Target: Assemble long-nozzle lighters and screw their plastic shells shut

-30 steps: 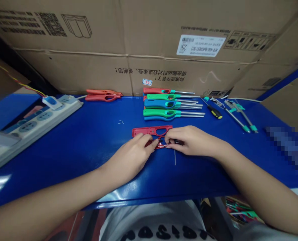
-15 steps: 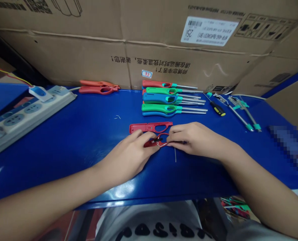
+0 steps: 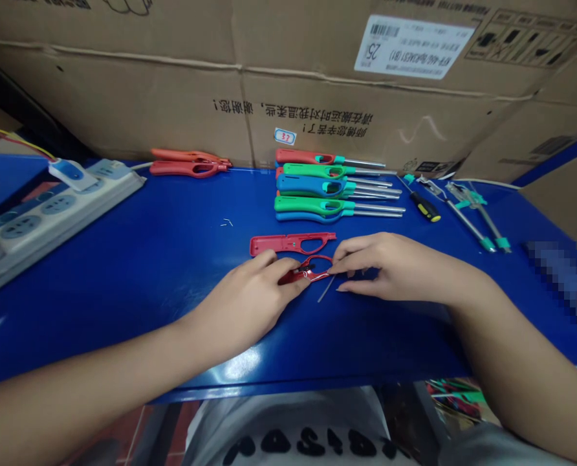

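My left hand (image 3: 254,294) is closed on the left part of a red lighter handle half (image 3: 317,260), which lies low over the blue table. Inside that half are a dark part and a thin white wire (image 3: 317,277); the rest is hidden by my fingers. At its right end, my right hand (image 3: 383,266) touches the rim with its fingertips, thumb held apart below. A thin grey strand (image 3: 326,289) sticks out slantwise below those fingertips. The matching red handle half (image 3: 288,243) lies inner side up just beyond my hands.
Several assembled lighters (image 3: 312,188) are stacked behind. A screwdriver (image 3: 425,206) and metal lighter tubes (image 3: 468,217) lie right. Red handle shells (image 3: 189,168) rest by the cardboard box (image 3: 162,97). A power strip (image 3: 65,213) stands left; tiny pins (image 3: 227,222) lie mid-table.
My right thumb has come away from the fingers, and the hand has shifted slightly right. The grey strand has swung from near upright to a slant. My left hand keeps its hold.
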Available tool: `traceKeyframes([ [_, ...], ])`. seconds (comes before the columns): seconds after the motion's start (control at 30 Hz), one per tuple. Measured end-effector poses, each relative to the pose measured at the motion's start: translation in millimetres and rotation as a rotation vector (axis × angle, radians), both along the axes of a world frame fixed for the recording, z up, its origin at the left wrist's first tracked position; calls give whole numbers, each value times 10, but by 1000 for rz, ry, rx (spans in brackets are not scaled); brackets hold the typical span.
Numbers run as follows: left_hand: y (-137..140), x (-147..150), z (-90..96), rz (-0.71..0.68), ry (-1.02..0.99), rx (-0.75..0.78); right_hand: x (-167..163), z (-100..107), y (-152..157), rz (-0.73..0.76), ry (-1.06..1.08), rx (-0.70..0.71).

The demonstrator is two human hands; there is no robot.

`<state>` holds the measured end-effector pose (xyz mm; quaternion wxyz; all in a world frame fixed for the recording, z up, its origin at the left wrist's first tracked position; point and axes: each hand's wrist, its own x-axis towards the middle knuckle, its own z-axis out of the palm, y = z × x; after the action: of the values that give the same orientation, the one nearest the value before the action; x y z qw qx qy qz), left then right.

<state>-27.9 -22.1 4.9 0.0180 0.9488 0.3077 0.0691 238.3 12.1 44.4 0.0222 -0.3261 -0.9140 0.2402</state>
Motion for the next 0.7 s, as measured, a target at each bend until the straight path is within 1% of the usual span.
traceKeyframes([
  [0.17, -21, 8, 13, -1, 46, 53, -10, 36, -13, 21, 18, -47],
  [0.33, -16, 4, 18, -1, 53, 41, -23, 48, -36, 20, -34, 0],
  [0.5, -5, -9, 14, -23, 46, 49, -8, 64, -28, 26, 9, -34],
  [0.7, 11, -3, 15, -12, 7, 47, -53, 68, -64, 9, -23, 5],
])
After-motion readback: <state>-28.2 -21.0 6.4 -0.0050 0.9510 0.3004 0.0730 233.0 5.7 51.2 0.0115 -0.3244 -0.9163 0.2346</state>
